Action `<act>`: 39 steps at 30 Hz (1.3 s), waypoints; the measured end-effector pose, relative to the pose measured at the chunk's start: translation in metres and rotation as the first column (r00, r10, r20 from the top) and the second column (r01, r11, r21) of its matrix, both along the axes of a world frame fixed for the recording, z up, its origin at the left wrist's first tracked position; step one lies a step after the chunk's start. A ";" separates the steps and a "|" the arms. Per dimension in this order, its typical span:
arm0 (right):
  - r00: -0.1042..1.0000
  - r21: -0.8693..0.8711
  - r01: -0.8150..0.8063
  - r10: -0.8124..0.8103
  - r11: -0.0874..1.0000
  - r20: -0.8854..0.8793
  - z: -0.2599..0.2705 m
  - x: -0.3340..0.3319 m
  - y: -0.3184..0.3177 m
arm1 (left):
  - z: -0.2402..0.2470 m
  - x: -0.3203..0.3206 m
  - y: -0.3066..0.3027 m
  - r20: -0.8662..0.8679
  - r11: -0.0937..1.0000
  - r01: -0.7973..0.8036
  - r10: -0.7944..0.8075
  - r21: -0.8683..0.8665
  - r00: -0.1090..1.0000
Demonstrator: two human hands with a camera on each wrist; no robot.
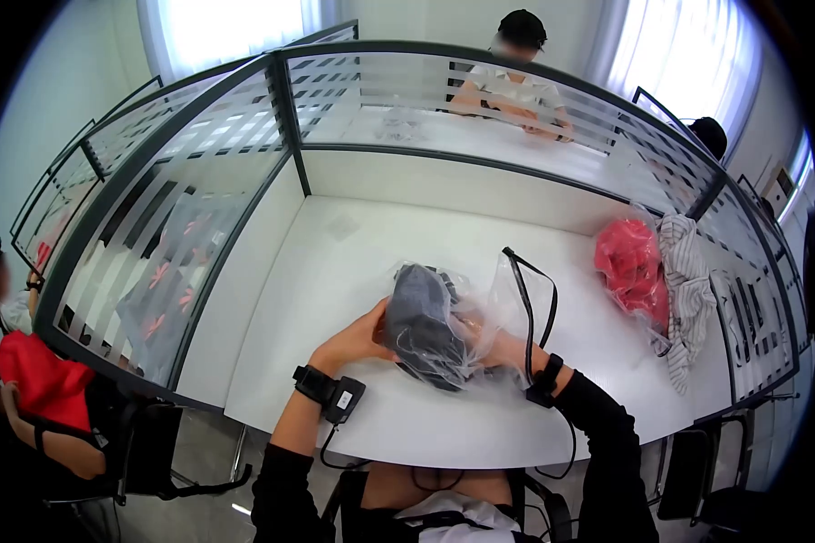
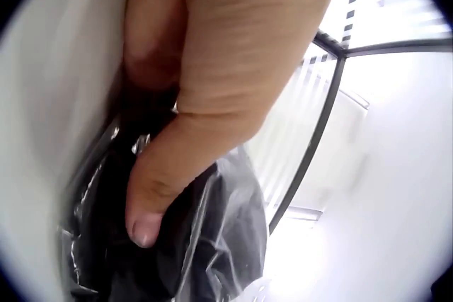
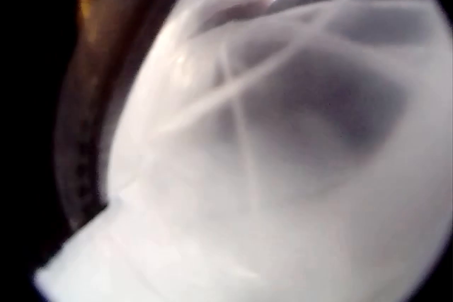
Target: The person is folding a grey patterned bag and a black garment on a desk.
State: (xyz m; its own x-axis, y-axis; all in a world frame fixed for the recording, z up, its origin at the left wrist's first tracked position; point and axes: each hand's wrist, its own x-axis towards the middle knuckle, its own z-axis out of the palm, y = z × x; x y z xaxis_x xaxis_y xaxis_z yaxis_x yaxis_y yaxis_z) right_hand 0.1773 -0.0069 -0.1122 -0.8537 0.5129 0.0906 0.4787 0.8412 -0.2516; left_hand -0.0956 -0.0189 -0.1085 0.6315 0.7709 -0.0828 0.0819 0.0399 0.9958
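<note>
Left hand (image 1: 360,333): grips dark bundle (image 1: 417,308) in clear plastic bag (image 2: 233,224), thumb pressed on it.
Right hand (image 1: 500,347): at bundle's other side, behind plastic; its fingers I cannot tell.
Bundle place: between 2 hands, over near part of worktop (image 1: 308,262).

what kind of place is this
Probably a shared office or workroom: a white desk closed in by striped see-through partitions, and another person at a similar white surface across the divider.
</note>
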 end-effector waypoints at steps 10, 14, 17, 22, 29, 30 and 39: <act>0.935 -0.036 0.134 -0.139 0.990 -0.326 -0.017 -0.024 0.009 | -0.016 0.013 0.002 -0.056 0.884 -0.336 0.373 0.326 0.926; 0.748 -0.545 0.245 -0.514 0.802 -0.420 0.036 -0.014 -0.010 | -0.018 0.002 0.007 -0.001 0.803 -0.528 0.549 0.278 0.835; 0.379 -0.817 0.350 -0.867 0.458 -0.324 0.047 0.032 -0.019 | -0.032 -0.033 0.023 0.043 0.594 -0.752 0.776 0.286 0.629; 0.214 -0.796 -0.227 -0.769 0.561 -0.602 0.015 0.162 -0.032 | -0.044 -0.060 0.034 0.286 0.102 -0.929 0.935 0.355 0.211; 0.189 -0.736 0.370 -0.822 0.567 -0.538 -0.063 0.208 -0.004 | -0.038 -0.041 0.019 0.191 0.075 -0.756 0.947 0.650 0.257; 0.205 -0.720 0.375 -0.810 0.584 -0.550 -0.058 0.202 -0.007 | -0.032 -0.037 0.016 0.208 -0.007 -0.703 0.957 0.711 0.202; 0.273 -0.672 0.395 -0.778 0.627 -0.566 -0.035 0.183 -0.018 | 0.032 -0.005 0.005 -0.331 0.138 0.366 0.771 0.920 0.543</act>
